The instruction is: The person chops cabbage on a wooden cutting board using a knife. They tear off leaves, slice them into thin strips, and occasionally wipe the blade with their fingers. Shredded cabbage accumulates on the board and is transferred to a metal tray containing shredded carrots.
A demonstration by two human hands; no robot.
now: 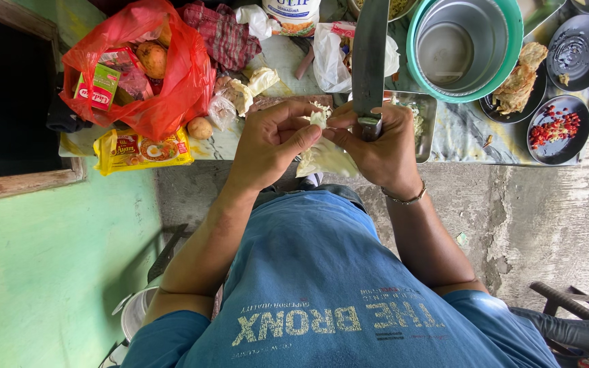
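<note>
You are standing at the marble counter (pixel 458 136), and the red plastic bag (pixel 172 88) is lying at its left end, with the round steel pot in a green basin (pixel 463 44) at the right. Your right hand (pixel 383 146) is closing its fingers around the handle of a big knife (pixel 369 48), blade pointing away. Your left hand (pixel 270 143) is pinching a pale cabbage piece (pixel 325 158), probably one leaf, between both hands, just at the counter edge.

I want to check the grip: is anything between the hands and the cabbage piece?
Nothing visible. The left hand touches the cabbage piece directly, and the right hand, holding the knife, also touches it.
</note>
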